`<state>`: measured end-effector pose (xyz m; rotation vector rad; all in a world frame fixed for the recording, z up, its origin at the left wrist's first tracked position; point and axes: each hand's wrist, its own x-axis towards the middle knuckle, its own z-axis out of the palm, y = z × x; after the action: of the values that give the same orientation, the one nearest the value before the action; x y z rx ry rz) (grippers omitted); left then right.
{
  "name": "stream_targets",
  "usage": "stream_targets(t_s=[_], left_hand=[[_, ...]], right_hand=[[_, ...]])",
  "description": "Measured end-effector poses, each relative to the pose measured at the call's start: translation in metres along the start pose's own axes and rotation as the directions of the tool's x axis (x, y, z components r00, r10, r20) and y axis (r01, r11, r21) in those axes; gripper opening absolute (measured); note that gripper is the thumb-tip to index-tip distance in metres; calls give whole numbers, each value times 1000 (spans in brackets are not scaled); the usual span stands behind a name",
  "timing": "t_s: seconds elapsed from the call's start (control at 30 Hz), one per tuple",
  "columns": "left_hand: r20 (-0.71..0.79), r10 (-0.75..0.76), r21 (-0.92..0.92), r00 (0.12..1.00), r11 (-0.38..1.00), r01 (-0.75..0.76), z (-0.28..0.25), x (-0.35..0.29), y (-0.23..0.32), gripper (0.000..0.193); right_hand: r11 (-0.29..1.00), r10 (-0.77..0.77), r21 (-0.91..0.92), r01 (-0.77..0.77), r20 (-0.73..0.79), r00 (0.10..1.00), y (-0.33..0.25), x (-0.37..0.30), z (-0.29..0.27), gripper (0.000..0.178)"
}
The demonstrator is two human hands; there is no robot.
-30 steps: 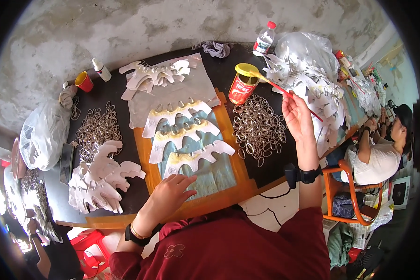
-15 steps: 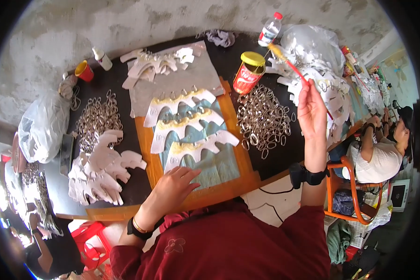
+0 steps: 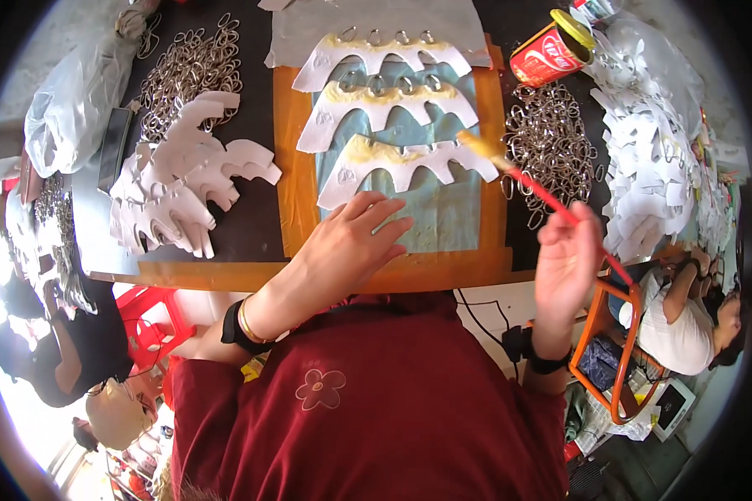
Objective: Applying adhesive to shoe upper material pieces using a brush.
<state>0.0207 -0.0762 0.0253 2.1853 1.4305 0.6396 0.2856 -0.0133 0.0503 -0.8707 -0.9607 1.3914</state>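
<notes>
My right hand (image 3: pixel 564 263) is closed round a red-handled brush (image 3: pixel 543 194), whose yellowish, glue-coated bristles hover by the right end of the nearest white scalloped piece (image 3: pixel 409 167). A yellowish coat lies along the upper edge of that piece, mainly on its left half. My left hand (image 3: pixel 330 250) rests at its lower left edge, fingers apart and seemingly touching it. Beyond lie two more white pieces, the middle one (image 3: pixel 388 104) and the far one (image 3: pixel 384 58), each with yellowish glue and several metal oval rings along the top edge. All three lie on a light blue sheet (image 3: pixel 451 213).
A red can (image 3: pixel 546 57) with a yellow rim stands far right, behind a heap of metal rings (image 3: pixel 551 142). At left are another ring heap (image 3: pixel 188 75), stacked white pieces (image 3: pixel 171 184) and a plastic bag (image 3: pixel 75 104). More white pieces (image 3: pixel 643 159) lie right. A person (image 3: pixel 681 317) sits beyond.
My right hand has come down and nearer with the brush, from beside the can to the nearest white piece. My view has tilted downward. The left hand stays by the same piece.
</notes>
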Motion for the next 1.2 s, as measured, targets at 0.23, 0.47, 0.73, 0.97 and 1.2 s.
stream_targets(t_s=[0.23,0.47,0.73,0.97,1.2], left_hand=[[3,-45,81,999,996,45,8,4,0,40],[21,-42,64,999,997,41,14,3,-7,45],[26,-68,90,997,994,65,15,6,-4,48],[37,-78,98,996,992,74,13,6,-1,49],[40,-68,95,997,993,64,15,6,-3,49]], right_hand=[[793,-106,-561,237,255,961,38,-25,9,19],[703,-103,-645,300,325,940,43,-20,11,18],[598,-153,-662,452,459,875,43,-12,21,18],[555,-158,-671,493,497,853,39,-11,26,17],[544,-126,-680,492,513,849,34,-12,28,17]])
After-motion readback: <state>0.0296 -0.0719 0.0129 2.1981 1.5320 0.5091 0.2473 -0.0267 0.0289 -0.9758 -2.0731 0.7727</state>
